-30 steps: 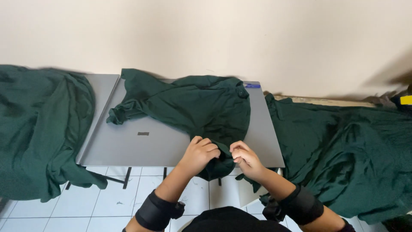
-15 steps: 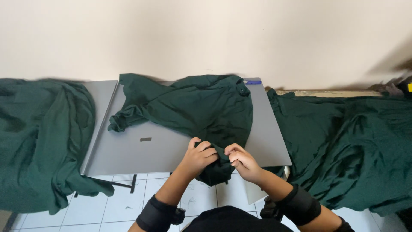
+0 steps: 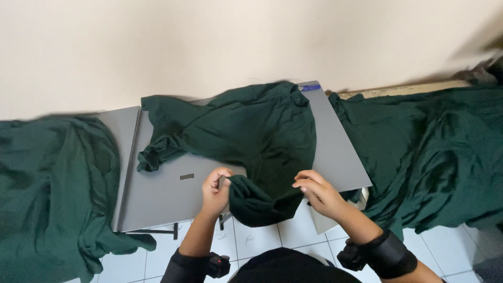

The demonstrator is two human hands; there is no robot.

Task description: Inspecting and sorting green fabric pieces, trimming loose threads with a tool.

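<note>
Left hand pinching the near hem of a dark green garment, fingers closed on the cloth; right hand gripping the same hem, fingers curled. Spread rumpled across the grey surface, hem hanging over the near edge; not yet folded. More green cloth heaped left and right. Beige wall, white tiled floor.

Left hand and right hand pinch a green garment on a grey table.
</note>
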